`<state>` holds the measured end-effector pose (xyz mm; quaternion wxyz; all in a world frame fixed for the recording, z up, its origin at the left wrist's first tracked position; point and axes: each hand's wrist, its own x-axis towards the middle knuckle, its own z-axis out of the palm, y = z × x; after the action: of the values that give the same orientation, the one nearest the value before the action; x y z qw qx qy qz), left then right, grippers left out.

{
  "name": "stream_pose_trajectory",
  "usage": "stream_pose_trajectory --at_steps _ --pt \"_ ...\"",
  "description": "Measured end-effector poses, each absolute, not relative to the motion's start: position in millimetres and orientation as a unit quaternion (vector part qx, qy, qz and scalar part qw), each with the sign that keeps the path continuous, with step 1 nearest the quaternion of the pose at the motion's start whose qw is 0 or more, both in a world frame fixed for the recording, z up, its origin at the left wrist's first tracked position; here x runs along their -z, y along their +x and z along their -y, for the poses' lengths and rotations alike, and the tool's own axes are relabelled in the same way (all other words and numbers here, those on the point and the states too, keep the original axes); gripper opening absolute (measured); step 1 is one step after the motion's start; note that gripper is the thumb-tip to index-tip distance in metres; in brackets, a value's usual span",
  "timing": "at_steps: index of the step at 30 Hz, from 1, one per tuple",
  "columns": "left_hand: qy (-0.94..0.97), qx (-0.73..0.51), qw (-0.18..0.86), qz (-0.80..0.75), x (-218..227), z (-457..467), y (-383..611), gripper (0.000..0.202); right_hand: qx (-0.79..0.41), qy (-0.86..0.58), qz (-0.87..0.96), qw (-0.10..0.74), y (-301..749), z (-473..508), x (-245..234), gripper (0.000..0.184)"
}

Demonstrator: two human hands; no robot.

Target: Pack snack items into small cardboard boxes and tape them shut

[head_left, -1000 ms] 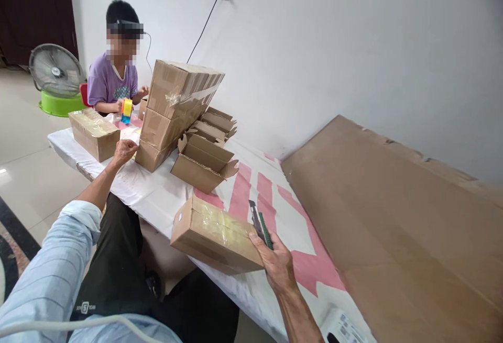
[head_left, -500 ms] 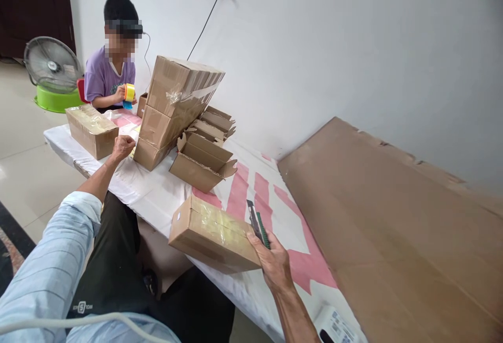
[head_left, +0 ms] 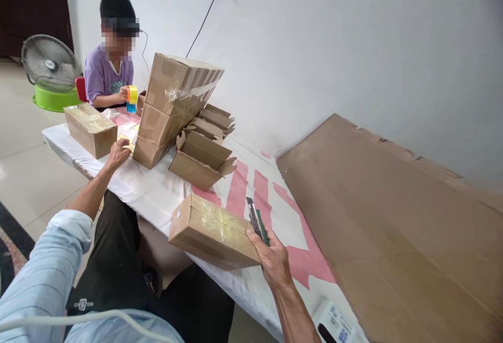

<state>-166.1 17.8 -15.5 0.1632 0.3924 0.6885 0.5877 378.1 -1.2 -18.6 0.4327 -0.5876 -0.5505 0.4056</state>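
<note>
My right hand (head_left: 273,259) is closed around a utility knife (head_left: 256,221) with a green grip, its tip pointing up and away from me. The thumb of that hand rests against the end of a taped cardboard box (head_left: 214,233) at the table's near edge. My left hand (head_left: 119,154) is over the table with its fingers bent and a little apart. It is beside yellow pieces of paper (head_left: 126,140), between another taped box (head_left: 92,129) and a leaning stack of closed boxes (head_left: 161,115). Its fingertips are partly hidden, and I see nothing held in them.
Several open boxes (head_left: 202,159) stand right of the stack. A large cardboard sheet (head_left: 393,228) leans at the right, near a white labelled packet (head_left: 334,319). Across the table a person (head_left: 108,73) holds a tape roll (head_left: 132,95). A fan (head_left: 50,64) stands behind.
My left hand has shifted slightly left and down, and its fingers have loosened from a fist. The other person's tape roll has moved slightly. My right hand keeps its hold.
</note>
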Motion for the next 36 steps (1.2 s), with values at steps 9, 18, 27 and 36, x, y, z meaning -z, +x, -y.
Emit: stream_pose_trajectory --at_steps 9,18,27,36 --pt "0.565 -0.523 0.274 -0.576 61 54 -21 0.026 -0.460 -0.567 0.513 0.452 396 -3 29 0.070" --pt "0.627 -0.517 0.342 -0.472 53 73 53 0.050 -0.454 -0.561 0.520 0.456 403 -6 32 0.070" --pt "0.614 -0.518 0.363 -0.472 54 75 58 0.048 -0.472 -0.545 0.515 0.464 404 -6 33 0.069" --pt "0.591 -0.535 0.372 -0.476 55 78 61 0.045 -0.454 -0.550 0.533 0.456 408 -10 37 0.070"
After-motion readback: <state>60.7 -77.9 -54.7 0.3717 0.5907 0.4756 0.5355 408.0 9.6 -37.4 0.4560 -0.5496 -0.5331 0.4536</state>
